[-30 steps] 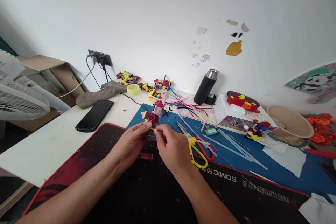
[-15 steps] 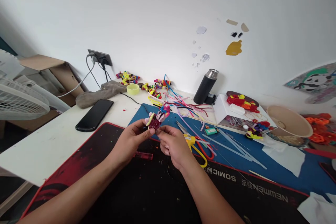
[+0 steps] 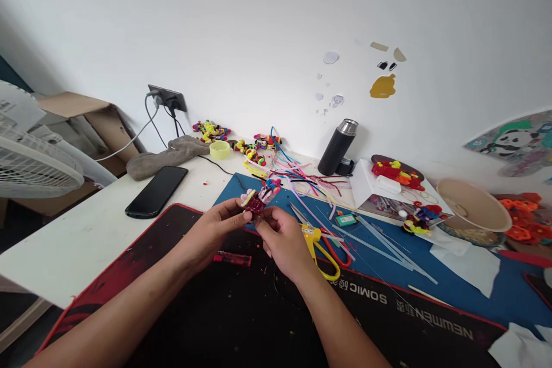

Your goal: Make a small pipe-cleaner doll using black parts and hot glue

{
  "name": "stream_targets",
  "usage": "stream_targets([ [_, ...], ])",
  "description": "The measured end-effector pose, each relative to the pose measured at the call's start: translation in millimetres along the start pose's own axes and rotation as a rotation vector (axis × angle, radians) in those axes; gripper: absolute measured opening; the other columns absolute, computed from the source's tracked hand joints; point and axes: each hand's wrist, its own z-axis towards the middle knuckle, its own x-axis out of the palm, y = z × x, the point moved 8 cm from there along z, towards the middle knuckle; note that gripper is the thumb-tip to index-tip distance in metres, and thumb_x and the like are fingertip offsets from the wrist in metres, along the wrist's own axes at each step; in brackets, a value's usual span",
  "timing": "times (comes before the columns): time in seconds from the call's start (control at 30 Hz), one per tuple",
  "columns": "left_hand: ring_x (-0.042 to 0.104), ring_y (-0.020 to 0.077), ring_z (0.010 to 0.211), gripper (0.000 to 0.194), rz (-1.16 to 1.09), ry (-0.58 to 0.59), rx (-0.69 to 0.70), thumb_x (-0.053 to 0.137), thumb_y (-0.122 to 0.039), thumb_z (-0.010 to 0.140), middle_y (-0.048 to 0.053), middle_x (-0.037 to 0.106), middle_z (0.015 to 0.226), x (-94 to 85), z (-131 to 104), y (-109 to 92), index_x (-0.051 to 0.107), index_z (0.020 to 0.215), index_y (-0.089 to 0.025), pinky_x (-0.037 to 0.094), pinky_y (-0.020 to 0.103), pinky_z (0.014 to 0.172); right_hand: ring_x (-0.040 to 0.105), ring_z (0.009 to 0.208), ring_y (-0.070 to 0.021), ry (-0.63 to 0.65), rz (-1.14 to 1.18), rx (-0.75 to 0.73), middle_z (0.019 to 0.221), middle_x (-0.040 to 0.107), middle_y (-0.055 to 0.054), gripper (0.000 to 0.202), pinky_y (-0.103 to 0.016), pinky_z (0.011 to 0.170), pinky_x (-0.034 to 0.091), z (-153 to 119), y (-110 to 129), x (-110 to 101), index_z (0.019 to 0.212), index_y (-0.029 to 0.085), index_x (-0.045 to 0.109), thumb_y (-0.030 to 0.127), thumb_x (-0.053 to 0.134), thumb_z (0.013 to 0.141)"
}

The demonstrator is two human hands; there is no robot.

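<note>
A small pipe-cleaner figure, dark red with pink, blue and pale yellow parts, is held up over the mat between both hands. My left hand pinches its lower left side, thumb in front. From the other side, my right hand grips the figure's lower edge with thumb and curled fingers. The fingers hide its underside. Below the hands a red translucent tool lies on the black mat. Just right of my right hand rest a yellow glue gun and scissors with red and yellow handles.
Loose pipe cleaners spread behind the hands near a black thermos. Clear glue sticks and a green box lie on the blue mat. A phone is at left, a fan beyond. A beige bowl stands right.
The figure has tipped over to the right and sits slightly lower in the fingers. Both hands keep their hold. The whole view has shifted a little.
</note>
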Motion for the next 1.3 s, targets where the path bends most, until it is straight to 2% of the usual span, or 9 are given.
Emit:
stream_targets([
  [0.1, 0.065, 0.0258, 0.104, 0.030, 0.001, 0.020, -0.001, 0.090, -0.040, 0.076, 0.007, 0.077, 0.108, -0.6, -2.5, -2.3, 0.079, 0.097, -0.021, 0.046, 0.035, 0.098, 0.043, 0.043, -0.0088, 0.018, -0.013, -0.009, 0.061, 0.055, 0.006, 0.028, -0.023, 0.044, 0.030, -0.2, -0.6, 1.7, 0.095, 0.020, 0.068, 0.047, 0.074, 0.090],
  [0.3, 0.063, 0.0198, 0.086, 0.024, -0.102, -0.080, 0.043, 0.088, -0.037, 0.078, 0.005, 0.073, 0.092, -8.1, -2.3, -5.7, 0.077, 0.089, -0.019, 0.048, 0.030, 0.082, 0.044, 0.043, -0.0087, 0.063, 0.104, 0.025, 0.058, 0.052, 0.008, 0.030, -0.022, 0.042, 0.030, -1.4, 1.0, 5.3, 0.100, 0.019, 0.066, 0.048, 0.071, 0.092],
  [0.4, 0.062, 0.0188, 0.084, 0.024, -0.118, -0.087, 0.053, 0.088, -0.037, 0.079, 0.005, 0.072, 0.090, -7.2, -2.9, -5.8, 0.078, 0.089, -0.018, 0.048, 0.028, 0.078, 0.043, 0.042, -0.0077, 0.058, 0.223, 0.042, 0.061, 0.054, 0.008, 0.042, -0.021, 0.041, 0.026, -2.0, 4.3, 4.4, 0.112, 0.020, 0.067, 0.053, 0.075, 0.088],
  [0.53, 0.063, 0.0206, 0.090, 0.027, -0.047, -0.114, 0.095, 0.088, -0.040, 0.079, 0.005, 0.074, 0.097, -2.5, -8.4, -8.7, 0.079, 0.094, -0.020, 0.048, 0.029, 0.083, 0.041, 0.039, -0.0067, 0.085, 0.350, 0.070, 0.059, 0.054, 0.009, 0.058, -0.020, 0.038, 0.021, -2.0, 4.2, 7.5, 0.123, 0.020, 0.064, 0.059, 0.078, 0.083],
  [0.73, 0.066, 0.0279, 0.107, 0.036, 0.122, -0.118, 0.136, 0.087, -0.049, 0.079, 0.007, 0.078, 0.107, 9.8, -15.5, -15.5, 0.078, 0.099, -0.021, 0.047, 0.035, 0.098, 0.040, 0.038, -0.0059, 0.129, 0.422, 0.066, 0.057, 0.052, 0.010, 0.054, -0.020, 0.037, 0.019, -0.4, 2.2, 10.5, 0.114, 0.019, 0.067, 0.059, 0.082, 0.082],
  [0.97, 0.068, 0.0289, 0.105, 0.038, 0.198, -0.117, 0.175, 0.084, -0.053, 0.081, 0.007, 0.078, 0.106, 10.4, -18.8, -24.2, 0.079, 0.102, -0.022, 0.051, 0.036, 0.095, 0.037, 0.041, -0.0059, 0.167, 0.448, 0.050, 0.057, 0.050, 0.010, 0.050, -0.020, 0.039, 0.021, -2.1, 6.5, 13.2, 0.113, 0.021, 0.070, 0.054, 0.086, 0.080],
  [1.1, 0.069, 0.0287, 0.105, 0.036, 0.208, -0.051, 0.172, 0.083, -0.050, 0.084, 0.008, 0.078, 0.110, 14.8, -23.7, -27.1, 0.079, 0.108, -0.023, 0.053, 0.036, 0.094, 0.032, 0.040, -0.0059, 0.189, 0.506, 0.067, 0.053, 0.043, 0.012, 0.048, -0.021, 0.041, 0.019, -2.9, 6.6, 12.8, 0.114, 0.021, 0.070, 0.055, 0.084, 0.083],
  [1.2, 0.070, 0.0292, 0.104, 0.041, 0.219, 0.006, 0.140, 0.084, -0.048, 0.082, 0.009, 0.078, 0.112, 16.0, -28.1, -27.5, 0.078, 0.115, -0.024, 0.055, 0.037, 0.091, 0.032, 0.041, -0.0059, 0.195, 0.549, 0.101, 0.052, 0.040, 0.012, 0.046, -0.021, 0.042, 0.017, -3.6, 5.6, 11.1, 0.105, 0.020, 0.070, 0.055, 0.086, 0.080],
  [1.3, 0.070, 0.0288, 0.100, 0.044, 0.291, 0.005, 0.146, 0.084, -0.047, 0.082, 0.010, 0.078, 0.115, 9.4, -32.8, -30.1, 0.076, 0.120, -0.025, 0.055, 0.037, 0.088, 0.032, 0.042, -0.0057, 0.223, 0.575, 0.130, 0.052, 0.040, 0.012, 0.043, -0.021, 0.042, 0.017, -5.2, 6.2, 11.8, 0.097, 0.020, 0.067, 0.053, 0.087, 0.079],
])
